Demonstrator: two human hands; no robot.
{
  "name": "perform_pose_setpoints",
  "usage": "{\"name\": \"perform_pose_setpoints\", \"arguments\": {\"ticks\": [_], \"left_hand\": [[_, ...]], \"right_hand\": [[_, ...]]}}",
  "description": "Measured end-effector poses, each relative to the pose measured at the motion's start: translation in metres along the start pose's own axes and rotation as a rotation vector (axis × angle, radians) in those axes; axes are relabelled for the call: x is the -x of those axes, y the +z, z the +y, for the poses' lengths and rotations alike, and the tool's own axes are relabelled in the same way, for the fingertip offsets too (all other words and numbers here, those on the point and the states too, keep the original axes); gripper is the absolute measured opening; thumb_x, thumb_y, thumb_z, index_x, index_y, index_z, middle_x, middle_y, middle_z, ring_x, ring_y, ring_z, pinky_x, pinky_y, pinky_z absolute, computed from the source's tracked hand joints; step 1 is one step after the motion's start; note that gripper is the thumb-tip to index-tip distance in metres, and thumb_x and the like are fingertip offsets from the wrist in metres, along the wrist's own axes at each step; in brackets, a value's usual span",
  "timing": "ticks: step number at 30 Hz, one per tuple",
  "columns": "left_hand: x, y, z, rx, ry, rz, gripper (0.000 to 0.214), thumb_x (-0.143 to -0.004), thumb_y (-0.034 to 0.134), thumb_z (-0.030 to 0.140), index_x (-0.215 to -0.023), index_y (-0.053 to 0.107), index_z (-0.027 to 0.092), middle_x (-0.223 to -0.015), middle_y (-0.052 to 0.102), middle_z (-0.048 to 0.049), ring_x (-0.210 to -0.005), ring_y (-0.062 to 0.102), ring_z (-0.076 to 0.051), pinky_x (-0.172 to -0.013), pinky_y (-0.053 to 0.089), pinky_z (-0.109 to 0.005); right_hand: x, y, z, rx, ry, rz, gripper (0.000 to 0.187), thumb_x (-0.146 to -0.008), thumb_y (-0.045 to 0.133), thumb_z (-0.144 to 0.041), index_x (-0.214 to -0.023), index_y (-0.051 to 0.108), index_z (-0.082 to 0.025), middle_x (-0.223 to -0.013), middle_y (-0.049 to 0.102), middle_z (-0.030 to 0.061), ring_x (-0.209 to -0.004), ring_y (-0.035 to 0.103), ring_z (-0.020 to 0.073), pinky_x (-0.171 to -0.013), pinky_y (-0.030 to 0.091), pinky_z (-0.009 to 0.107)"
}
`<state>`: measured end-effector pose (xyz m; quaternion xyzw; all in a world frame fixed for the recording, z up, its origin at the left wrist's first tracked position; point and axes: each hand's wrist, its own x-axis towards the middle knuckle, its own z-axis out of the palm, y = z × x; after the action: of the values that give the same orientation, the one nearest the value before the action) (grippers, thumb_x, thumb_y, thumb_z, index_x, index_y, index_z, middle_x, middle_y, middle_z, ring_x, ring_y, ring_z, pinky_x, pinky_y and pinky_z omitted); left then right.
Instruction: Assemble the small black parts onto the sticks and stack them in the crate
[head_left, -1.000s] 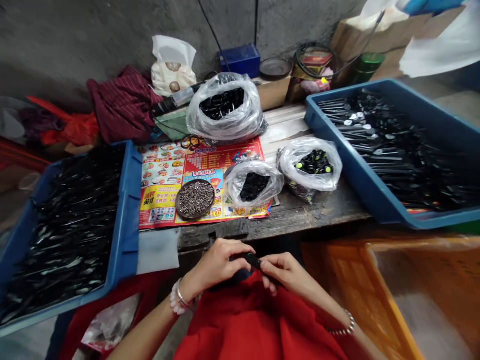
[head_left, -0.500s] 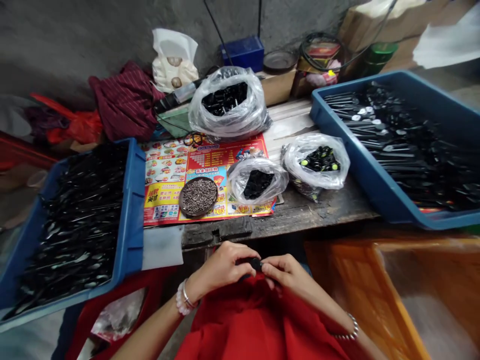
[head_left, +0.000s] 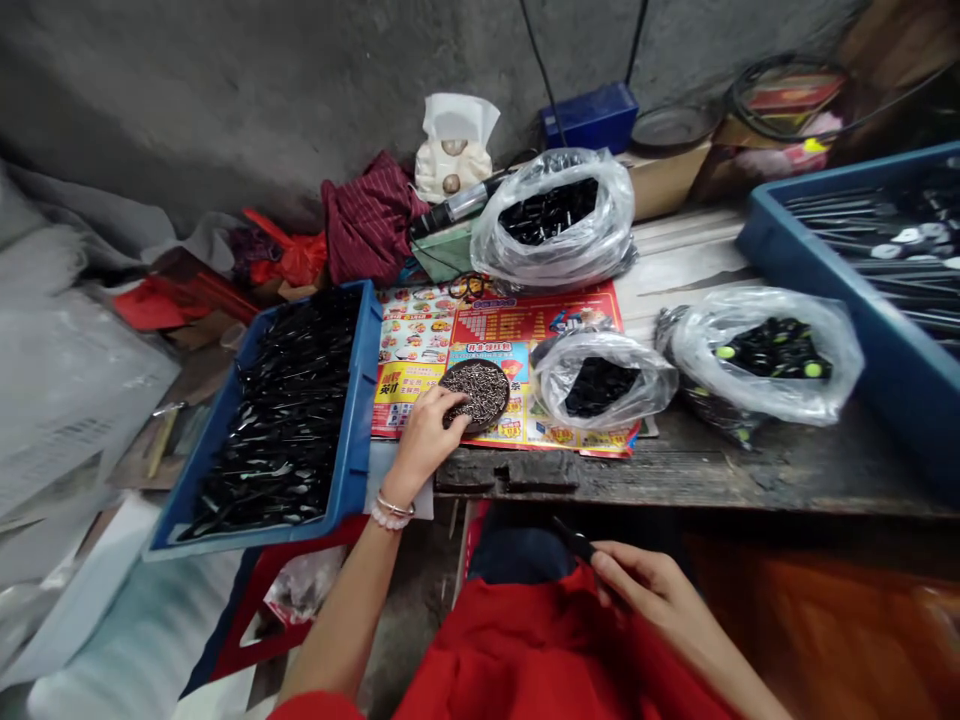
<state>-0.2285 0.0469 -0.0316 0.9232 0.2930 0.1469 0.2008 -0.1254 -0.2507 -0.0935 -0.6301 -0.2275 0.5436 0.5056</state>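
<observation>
My left hand (head_left: pixel 429 428) reaches over the near left rim of a round dark dish (head_left: pixel 507 408). Thumb and forefinger are apart, their tips at the small metal pins or screws (head_left: pixel 480 385) heaped in it; nothing shows held between them. Low over my lap, my right hand (head_left: pixel 637 580) is closed on a slim black part (head_left: pixel 576 541) whose thin end points up and left. Its fingers hide the rest of that part. To the dish's right stands a small clear bag of black pieces (head_left: pixel 600 388).
A blue crate (head_left: pixel 365 350) of long black parts is at left, another blue crate (head_left: pixel 900 330) at right. Bags with black caps (head_left: pixel 551 210) and black-and-green pieces (head_left: pixel 780 350) stand on the wooden bench (head_left: pixel 690 470). A colourful flyer (head_left: pixel 412 345) lies under the dish.
My left hand has left the black part and moved up and left to the dish. The right hand keeps the part at my lap. The view has swung left.
</observation>
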Motion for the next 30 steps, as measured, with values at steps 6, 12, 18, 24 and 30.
{"name": "perform_pose_setpoints", "arguments": {"ticks": [6, 12, 18, 24, 30], "left_hand": [[-0.002, 0.012, 0.006, 0.078, 0.035, 0.084, 0.014, -0.085, 0.059, 0.014, -0.083, 0.072, 0.018, -0.087, 0.071, -0.006, -0.086, 0.066, -0.021, -0.081, 0.051, -0.034], [-0.003, 0.008, 0.002, 0.169, -0.003, 0.104, 0.014, -0.086, 0.06, 0.022, -0.082, 0.073, 0.018, -0.084, 0.073, -0.0045, -0.077, 0.066, -0.019, -0.073, 0.05, -0.03], [-0.004, 0.003, 0.004, 0.192, -0.005, 0.099, 0.016, -0.086, 0.062, 0.026, -0.092, 0.073, 0.018, -0.089, 0.073, -0.0045, -0.075, 0.065, -0.018, -0.068, 0.049, -0.029], [-0.009, 0.013, 0.012, -0.007, 0.149, 0.031, 0.021, -0.086, 0.06, 0.025, -0.103, 0.07, 0.016, -0.099, 0.069, -0.0094, -0.096, 0.063, -0.025, -0.091, 0.048, -0.039], [-0.01, 0.021, 0.011, -0.009, 0.149, 0.099, 0.016, -0.089, 0.056, 0.023, -0.085, 0.07, 0.016, -0.087, 0.07, -0.0077, -0.084, 0.064, -0.023, -0.081, 0.049, -0.036]], "right_hand": [[0.0, 0.0, 0.003, 0.021, 0.016, 0.015, 0.063, -0.08, 0.054, -0.077, -0.07, 0.061, -0.016, -0.057, 0.06, 0.0032, -0.045, 0.051, 0.014, -0.047, 0.039, 0.026], [-0.001, -0.001, 0.003, -0.019, -0.009, 0.045, 0.059, -0.083, 0.055, -0.073, -0.07, 0.06, -0.016, -0.058, 0.06, 0.003, -0.046, 0.051, 0.0136, -0.047, 0.039, 0.025], [-0.003, 0.003, -0.005, -0.107, -0.015, 0.105, 0.057, -0.08, 0.06, -0.072, -0.075, 0.063, -0.015, -0.058, 0.059, 0.0017, -0.046, 0.049, 0.013, -0.046, 0.039, 0.025], [-0.005, 0.003, -0.007, -0.285, 0.04, 0.09, 0.059, -0.073, 0.069, -0.072, -0.07, 0.061, -0.014, -0.057, 0.058, 0.0011, -0.044, 0.046, 0.0097, -0.045, 0.039, 0.022], [-0.004, 0.003, -0.004, -0.557, 0.123, 0.093, 0.056, -0.066, 0.08, -0.065, -0.076, 0.07, -0.011, -0.054, 0.055, 0.0, -0.042, 0.04, 0.0073, -0.039, 0.039, 0.019]]}}
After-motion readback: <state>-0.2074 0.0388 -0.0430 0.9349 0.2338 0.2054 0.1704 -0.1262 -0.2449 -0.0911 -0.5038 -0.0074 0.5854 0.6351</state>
